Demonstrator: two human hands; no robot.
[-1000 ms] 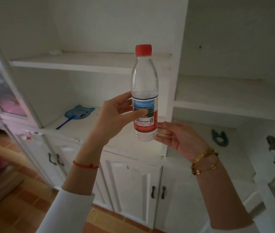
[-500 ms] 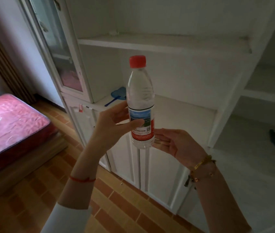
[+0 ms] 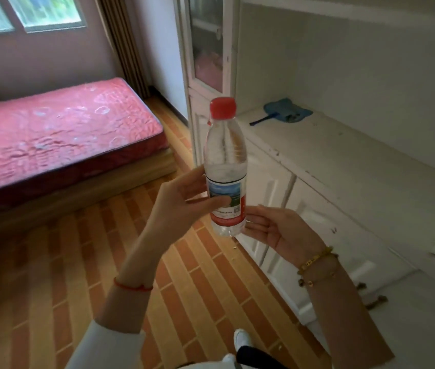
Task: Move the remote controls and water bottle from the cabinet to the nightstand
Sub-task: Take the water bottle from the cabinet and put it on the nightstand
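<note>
A clear water bottle (image 3: 225, 155) with a red cap and a red and blue label stands upright in mid-air in front of me. My left hand (image 3: 181, 203) grips it at the label, thumb across the front. My right hand (image 3: 277, 230) is held palm up beside the bottle's base, its fingertips touching the lower side. The white cabinet (image 3: 344, 161) is to my right. No remote control and no nightstand are in view.
A blue fly swatter (image 3: 285, 114) lies on the cabinet's counter near a tall glass-door unit (image 3: 208, 43). A bed with a red mattress (image 3: 59, 129) stands at the left under a window. Brick-pattern floor (image 3: 77, 262) lies between bed and cabinet.
My view has swung left from the cabinet shelves toward the bed and window. The bottle stays upright in the same two-handed hold.
</note>
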